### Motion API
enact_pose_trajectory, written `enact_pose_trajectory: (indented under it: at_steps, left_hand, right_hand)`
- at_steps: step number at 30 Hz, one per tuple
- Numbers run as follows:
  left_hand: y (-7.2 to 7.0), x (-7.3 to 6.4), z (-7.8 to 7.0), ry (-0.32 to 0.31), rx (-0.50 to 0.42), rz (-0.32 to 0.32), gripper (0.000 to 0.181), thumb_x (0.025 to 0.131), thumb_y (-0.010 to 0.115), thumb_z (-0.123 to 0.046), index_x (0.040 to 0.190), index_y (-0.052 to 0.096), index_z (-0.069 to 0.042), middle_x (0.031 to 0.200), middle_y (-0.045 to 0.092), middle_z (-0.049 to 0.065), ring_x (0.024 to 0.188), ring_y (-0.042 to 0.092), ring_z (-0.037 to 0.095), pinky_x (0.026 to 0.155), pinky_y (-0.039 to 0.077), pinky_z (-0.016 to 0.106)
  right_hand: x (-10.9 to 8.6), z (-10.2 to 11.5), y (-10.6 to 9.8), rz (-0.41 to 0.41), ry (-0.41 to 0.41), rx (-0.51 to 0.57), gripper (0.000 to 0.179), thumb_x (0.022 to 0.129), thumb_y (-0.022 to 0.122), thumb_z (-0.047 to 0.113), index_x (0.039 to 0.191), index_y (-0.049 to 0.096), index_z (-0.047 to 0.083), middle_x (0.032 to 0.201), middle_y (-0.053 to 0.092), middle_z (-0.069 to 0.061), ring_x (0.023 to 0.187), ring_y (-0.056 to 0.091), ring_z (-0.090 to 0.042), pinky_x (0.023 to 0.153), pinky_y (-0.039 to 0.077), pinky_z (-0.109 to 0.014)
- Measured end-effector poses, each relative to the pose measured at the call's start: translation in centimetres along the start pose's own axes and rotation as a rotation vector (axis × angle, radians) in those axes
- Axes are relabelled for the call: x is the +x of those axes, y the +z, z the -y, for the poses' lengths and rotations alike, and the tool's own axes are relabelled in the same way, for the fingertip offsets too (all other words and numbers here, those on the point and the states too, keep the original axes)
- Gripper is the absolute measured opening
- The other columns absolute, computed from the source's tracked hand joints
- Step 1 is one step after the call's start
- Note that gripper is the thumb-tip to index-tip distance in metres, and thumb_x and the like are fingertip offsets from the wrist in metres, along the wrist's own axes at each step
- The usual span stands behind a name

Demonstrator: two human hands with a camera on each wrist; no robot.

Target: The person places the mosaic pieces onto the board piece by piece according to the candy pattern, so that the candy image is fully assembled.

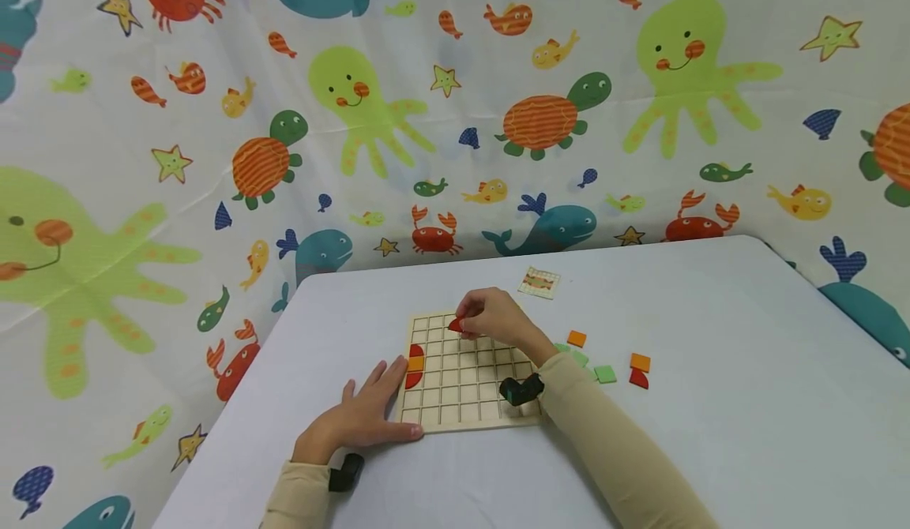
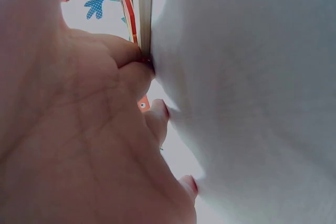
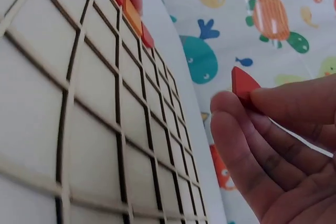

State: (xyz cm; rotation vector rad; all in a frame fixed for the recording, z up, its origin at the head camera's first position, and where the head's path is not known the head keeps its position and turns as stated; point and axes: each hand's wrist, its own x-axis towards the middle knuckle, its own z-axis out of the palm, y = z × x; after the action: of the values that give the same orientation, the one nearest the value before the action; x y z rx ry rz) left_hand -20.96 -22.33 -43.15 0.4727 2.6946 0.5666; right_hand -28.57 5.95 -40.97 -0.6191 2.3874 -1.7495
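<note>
A gridded wooden board lies on the white surface, its right part hidden by the right sleeve and a black wrist camera, which block the view of several cells. The right hand pinches a red curved piece between thumb and fingers above the board's far rows, covering part of the grid there. The left hand lies with fingers spread, touching the board's left edge, thumb at the near left corner; a second black wrist camera sits at its wrist. In the board's left column, an orange square stands between two red rounded pieces. Right of the board are loose green squares, some partly covered by the sleeve, a loose orange square, and, farther right, another orange square with a red quarter-round just beside it; whether those two touch is unclear. Beyond the board lies a small pattern card. Behind everything hangs a sea-animal cloth.
</note>
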Motion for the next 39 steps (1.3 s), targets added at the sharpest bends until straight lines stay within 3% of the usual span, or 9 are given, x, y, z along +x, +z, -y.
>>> enact_pose_trajectory:
  at_steps: [6,15,25,33,39]
  left_hand:
    - [-0.1,0.0,-0.1,0.009,-0.005,0.002,0.123,0.082,0.086,-0.060,0.172,0.020,-0.009,0.177,0.020,0.013,0.163,0.007,0.039,0.119,-0.001,0.079]
    - [0.0,-0.1,-0.3,0.015,-0.010,0.003,0.122,0.083,0.087,-0.059,0.172,0.021,-0.009,0.177,0.020,0.014,0.163,0.007,0.039,0.119,-0.001,0.079]
    - [0.1,0.1,-0.4,0.011,-0.006,0.004,0.122,0.082,0.086,-0.060,0.172,0.022,-0.010,0.177,0.021,0.013,0.163,0.008,0.040,0.119,-0.002,0.080]
    - [0.1,0.1,-0.2,0.001,0.000,0.002,0.123,0.081,0.087,-0.060,0.172,0.021,-0.010,0.177,0.021,0.013,0.163,0.007,0.039,0.119,-0.001,0.080]
    - [0.0,0.2,0.0,0.000,0.003,0.008,0.123,0.081,0.086,-0.061,0.172,0.021,-0.009,0.177,0.020,0.013,0.163,0.007,0.040,0.118,-0.001,0.080]
  right_hand:
    - [0.6,0.4,2.0,-0.059,-0.016,-0.009,0.007,0.098,0.070,-0.005,0.104,0.073,-0.004,0.090,0.073,-0.012,0.083,0.077,-0.038,0.075,0.064,-0.032]
    - [1.4,0.4,4.3,-0.112,-0.011,-0.266,0.014,0.092,0.070,-0.008,0.097,0.078,0.002,0.081,0.073,-0.003,0.069,0.066,-0.017,0.062,0.052,-0.024]
    - [1.7,0.1,5.2,-0.073,-0.028,-0.433,0.017,0.091,0.070,-0.007,0.098,0.081,0.005,0.088,0.072,-0.003,0.082,0.061,-0.019,0.074,0.054,-0.031]
    - [1.8,0.0,6.1,-0.043,-0.006,-0.495,0.020,0.093,0.067,-0.008,0.099,0.081,0.006,0.093,0.072,-0.005,0.088,0.060,-0.023,0.085,0.056,-0.038]
    - [2.1,-0.5,6.7,-0.058,-0.027,-0.521,0.020,0.092,0.068,-0.008,0.094,0.079,0.008,0.091,0.072,-0.004,0.087,0.061,-0.021,0.085,0.056,-0.038]
